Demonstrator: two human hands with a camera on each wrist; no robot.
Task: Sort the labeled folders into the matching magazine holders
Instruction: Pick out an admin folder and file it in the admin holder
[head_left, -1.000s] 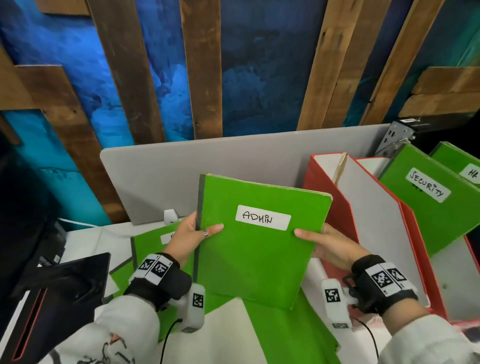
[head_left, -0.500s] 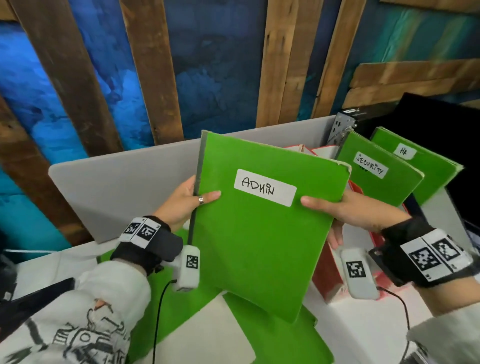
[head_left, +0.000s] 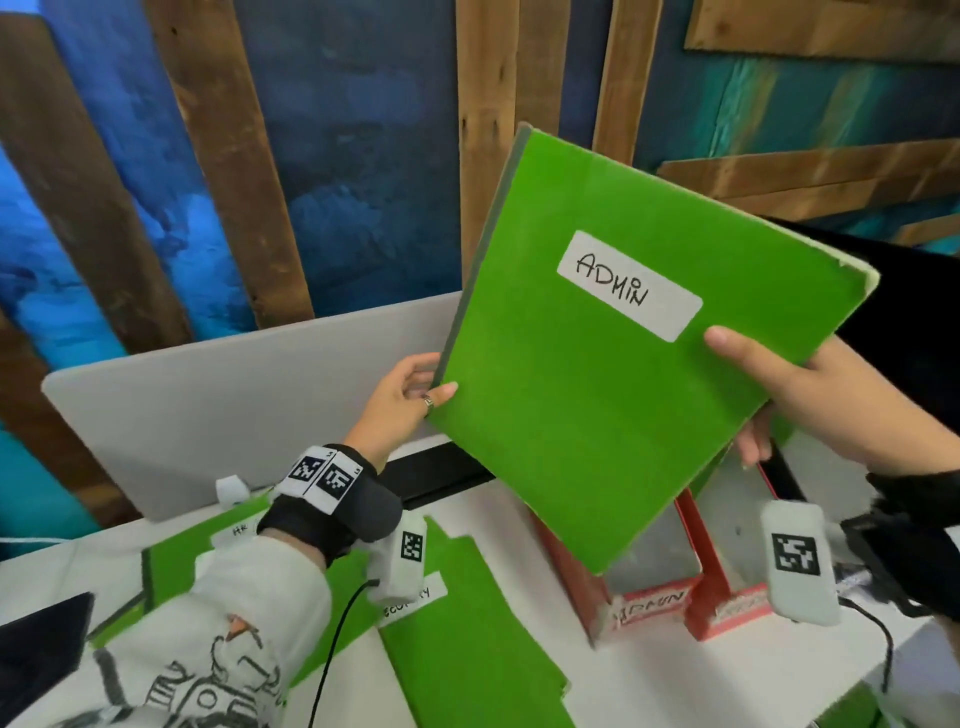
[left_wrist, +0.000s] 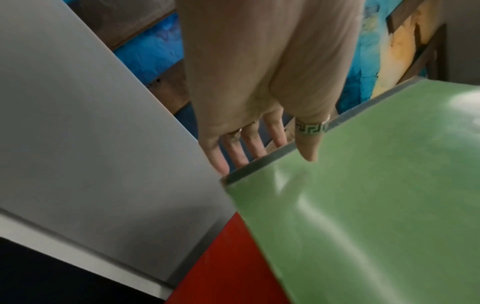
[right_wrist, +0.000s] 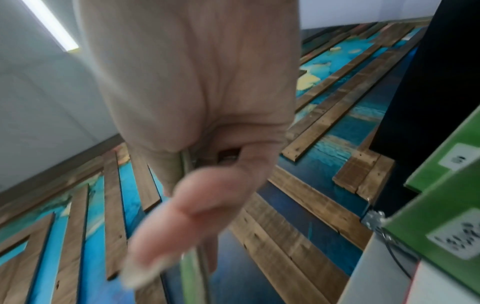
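A green folder labelled ADMIN (head_left: 597, 395) is held up in the air, tilted with one corner pointing down. That corner hangs over the red magazine holder (head_left: 571, 566) whose front tag reads ADMIN (head_left: 652, 605). My left hand (head_left: 410, 400) pinches the spine edge, its ringed thumb (left_wrist: 309, 139) on the cover (left_wrist: 376, 205) and its fingers behind. My right hand (head_left: 810, 400) grips the opposite edge with its thumb (right_wrist: 182, 216) on the front; the folder's edge (right_wrist: 192, 273) runs under it.
A second red holder (head_left: 727, 608) stands right of the first. Two labelled green folders (right_wrist: 441, 226) stand upright further right. More green folders (head_left: 467, 649) lie flat on the white table. A grey divider panel (head_left: 234, 415) runs along the back, and a black object (head_left: 41, 639) sits at the left.
Both hands have raised the ADMIN folder, carried it to the right and tipped it clockwise. Its lower corner now hangs over the ADMIN holder.
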